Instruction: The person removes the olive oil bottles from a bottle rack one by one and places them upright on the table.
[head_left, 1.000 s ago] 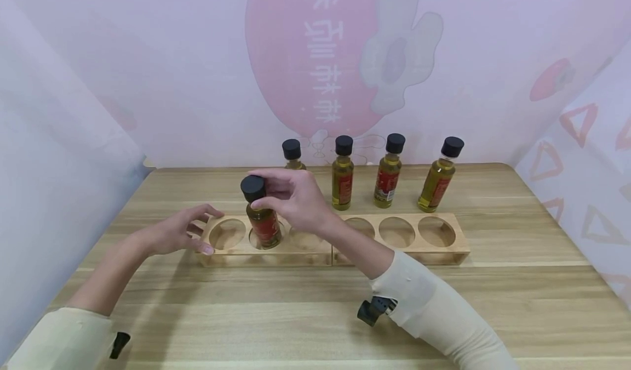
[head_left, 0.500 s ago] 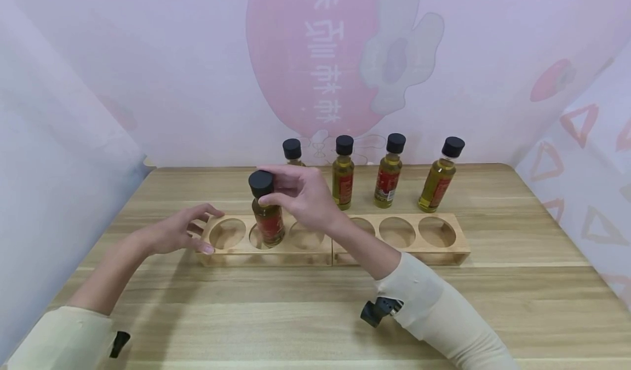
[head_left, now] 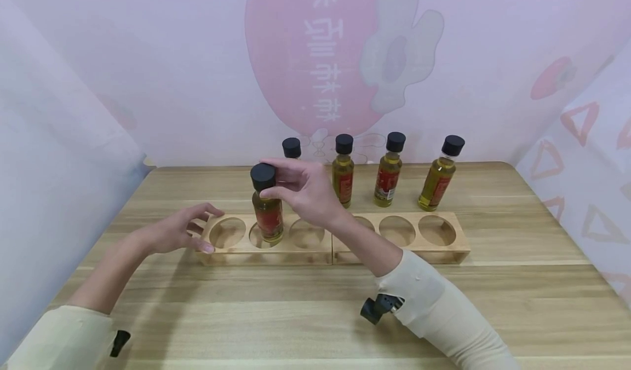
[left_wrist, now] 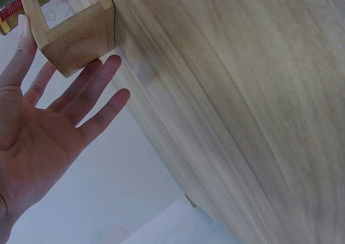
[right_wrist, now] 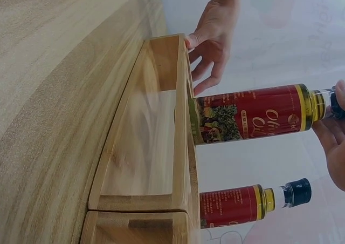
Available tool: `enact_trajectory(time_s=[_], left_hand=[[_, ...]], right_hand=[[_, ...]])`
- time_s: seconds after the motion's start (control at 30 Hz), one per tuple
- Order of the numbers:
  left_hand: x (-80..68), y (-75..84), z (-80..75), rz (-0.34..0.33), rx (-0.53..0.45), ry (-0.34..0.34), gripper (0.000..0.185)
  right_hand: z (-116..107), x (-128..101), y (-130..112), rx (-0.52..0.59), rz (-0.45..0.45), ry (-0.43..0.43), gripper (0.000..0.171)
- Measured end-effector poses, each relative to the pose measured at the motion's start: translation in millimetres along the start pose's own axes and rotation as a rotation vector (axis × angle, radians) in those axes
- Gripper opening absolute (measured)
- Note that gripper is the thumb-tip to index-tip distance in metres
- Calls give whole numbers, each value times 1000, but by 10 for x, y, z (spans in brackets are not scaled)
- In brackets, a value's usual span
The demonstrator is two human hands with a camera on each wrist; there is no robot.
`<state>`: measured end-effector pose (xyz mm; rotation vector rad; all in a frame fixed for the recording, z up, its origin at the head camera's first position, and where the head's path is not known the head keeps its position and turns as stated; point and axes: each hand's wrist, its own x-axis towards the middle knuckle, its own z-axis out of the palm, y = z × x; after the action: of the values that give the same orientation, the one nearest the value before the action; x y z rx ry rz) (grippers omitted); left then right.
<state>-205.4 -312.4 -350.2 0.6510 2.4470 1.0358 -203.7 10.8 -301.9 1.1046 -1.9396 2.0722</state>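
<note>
My right hand (head_left: 313, 194) pinches the neck of an olive oil bottle (head_left: 269, 216) just below its black cap, thumb in front. The bottle leans slightly, its base over the second hole from the left of a wooden bottle rack (head_left: 286, 259). In the right wrist view the red label of this olive oil bottle (right_wrist: 253, 114) reads "Olive Oil", and its base is right at the top board. At the rack's left end, my left hand (head_left: 175, 230) grips across the corners, thumb at the front and a finger at the back. Its other fingers (left_wrist: 94, 87) spread loosely beside the end panel.
Behind the rack stand more olive oil bottles: one (head_left: 292, 148) partly hidden by my right hand, then a second (head_left: 343, 181), a third (head_left: 388, 181) and one at the right (head_left: 436, 183). A patterned curtain (head_left: 197, 85) hangs behind the wooden table (head_left: 276, 326).
My right hand has moved up and slightly right with the olive oil bottle, whose base has risen a little at the second hole. My left hand and the rack have stayed put.
</note>
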Motion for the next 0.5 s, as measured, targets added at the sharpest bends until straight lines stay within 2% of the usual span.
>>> enact_trajectory(time_s=[0.23, 0.5], left_hand=[[3, 1, -4, -14, -6, -7, 70], [4, -11, -6, -9, 1, -1, 71]], right_hand=[[7, 8, -3, 17, -5, 9, 48], [2, 28, -9, 11, -49, 21, 47]])
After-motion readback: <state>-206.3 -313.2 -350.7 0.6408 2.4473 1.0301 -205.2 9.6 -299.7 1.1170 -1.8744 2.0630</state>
